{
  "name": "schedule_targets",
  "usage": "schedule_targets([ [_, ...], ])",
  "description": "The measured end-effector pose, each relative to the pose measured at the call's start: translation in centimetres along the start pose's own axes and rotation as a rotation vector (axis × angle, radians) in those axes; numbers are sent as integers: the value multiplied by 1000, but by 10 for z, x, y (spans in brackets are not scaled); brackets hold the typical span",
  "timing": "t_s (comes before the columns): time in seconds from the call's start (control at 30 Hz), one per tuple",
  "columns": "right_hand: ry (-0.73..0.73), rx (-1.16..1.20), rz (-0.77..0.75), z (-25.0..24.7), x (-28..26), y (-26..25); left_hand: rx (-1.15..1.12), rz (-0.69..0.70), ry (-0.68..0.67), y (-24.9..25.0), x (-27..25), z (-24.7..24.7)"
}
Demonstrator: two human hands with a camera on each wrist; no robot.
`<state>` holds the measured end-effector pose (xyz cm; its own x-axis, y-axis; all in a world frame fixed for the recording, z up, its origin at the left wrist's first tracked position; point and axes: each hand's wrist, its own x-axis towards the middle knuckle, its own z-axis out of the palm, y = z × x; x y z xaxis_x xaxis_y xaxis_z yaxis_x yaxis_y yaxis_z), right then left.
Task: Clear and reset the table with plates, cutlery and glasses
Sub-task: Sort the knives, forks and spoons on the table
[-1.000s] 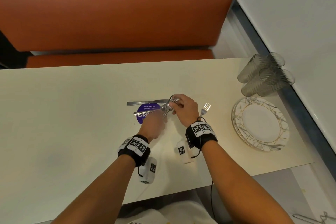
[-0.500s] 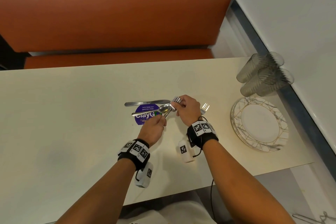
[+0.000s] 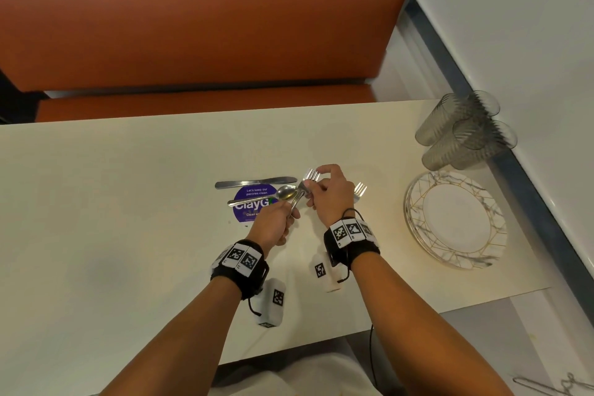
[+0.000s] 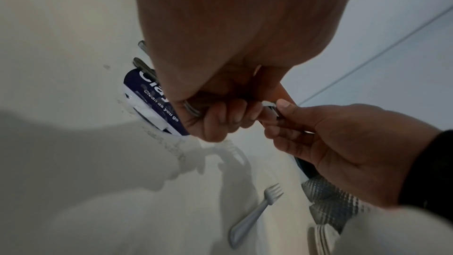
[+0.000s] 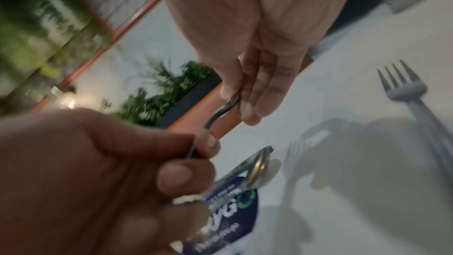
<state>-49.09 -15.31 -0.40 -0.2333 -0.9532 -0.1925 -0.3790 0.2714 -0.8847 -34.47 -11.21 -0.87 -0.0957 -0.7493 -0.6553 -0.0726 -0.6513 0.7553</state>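
Both hands grip 1 fork above the middle of a cream tabletop (image 3: 128, 202).

At centre frame in the head view, the left hand (image 3: 273, 227) curls its fingers round the handle of the held fork (image 3: 310, 176), while the right hand (image 3: 331, 191) pinches its neck just below the upturned tines. A spoon (image 3: 284, 192) and a knife (image 3: 254, 183) lie on the tabletop just left of the hands, the spoon across a round purple sticker (image 3: 254, 202). A 2nd fork (image 3: 360, 190) lies just right of the right hand. At right of frame sits a stack of gold-veined plates (image 3: 456, 219), with grey ribbed glasses (image 3: 463, 132) clustered beyond it at upper right. An orange bench (image 3: 193, 26) fills the top.
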Motion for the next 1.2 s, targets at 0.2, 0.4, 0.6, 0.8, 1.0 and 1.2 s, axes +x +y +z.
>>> schedule_targets([
  [0.2, 43, -73, -67, 3, -3, -1, -97, -87, -14, 8, -3, 3],
  [0.4, 25, -88, -142, 0, -3, -3, -76, -94, -76, 10, -2, -4],
  [0.6, -10, 76, -1, 1, -2, -4, -44, -24, -84, 6, -4, -5],
  [0.8, -61, 53, 43, -5, 9, 3, 145, 31, 6, 3, 1, 2],
  [1.0, 139, -259, 97, -46, 37, 53, 294, 109, 92, -5, 10, -2],
  [1.2, 30, -564, 238, -68, 55, 83, 310, 93, 119, -10, 18, -2],
])
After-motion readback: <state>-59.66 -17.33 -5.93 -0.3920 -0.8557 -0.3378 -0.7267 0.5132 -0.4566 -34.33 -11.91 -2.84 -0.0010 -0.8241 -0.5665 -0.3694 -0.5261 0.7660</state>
